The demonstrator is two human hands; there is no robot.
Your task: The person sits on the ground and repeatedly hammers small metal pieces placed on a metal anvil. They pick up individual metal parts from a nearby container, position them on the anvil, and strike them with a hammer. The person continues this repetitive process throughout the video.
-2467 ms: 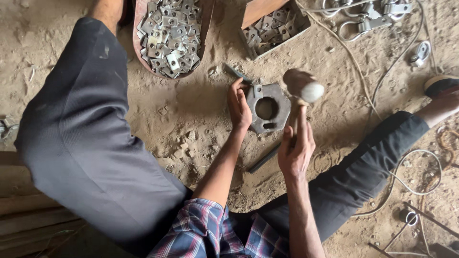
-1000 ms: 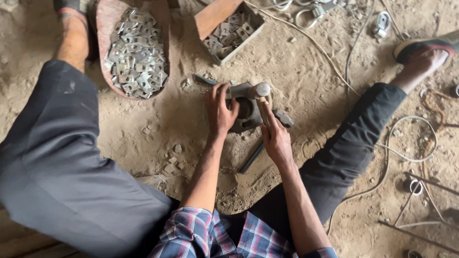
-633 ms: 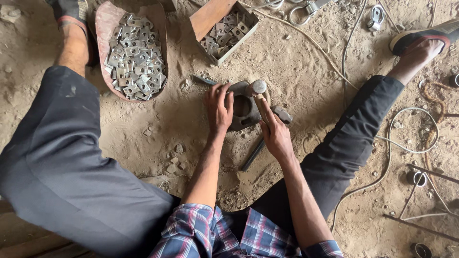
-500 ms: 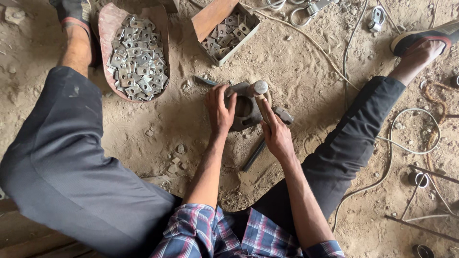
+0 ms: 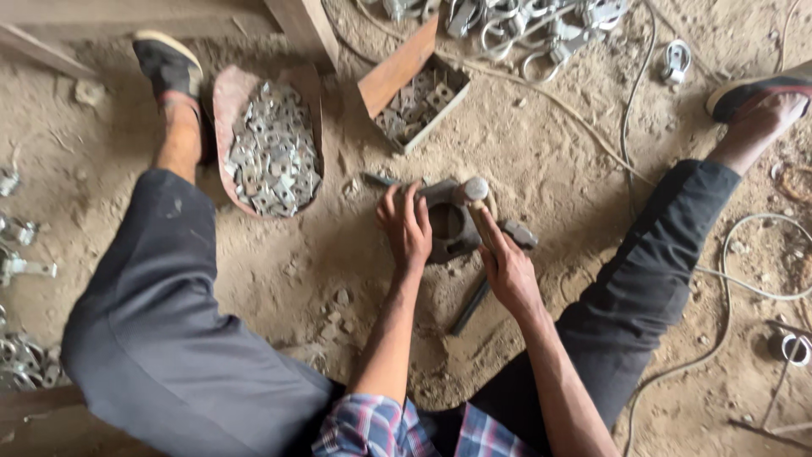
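Observation:
I sit on sandy ground with my legs spread. My left hand (image 5: 406,224) presses flat on a dark metal plate with a round hole (image 5: 448,227) that lies on the ground between my legs. My right hand (image 5: 510,269) grips the wooden handle of a hammer (image 5: 475,203), whose rounded metal head rests down on the plate's upper right edge. A dark metal rod (image 5: 470,306) lies on the sand just below the plate, under my right wrist.
A brown tray (image 5: 227,101) heaped with small metal pieces lies beside my left leg. A cardboard box (image 5: 397,72) of similar pieces sits beyond the plate. Metal rings and clamps (image 5: 524,21) lie at the top, wires (image 5: 744,279) trail past my right leg.
The hammer was raised above the plate 2.5 seconds ago and now rests down on it. My left hand has stayed on the plate. The view has shifted slightly.

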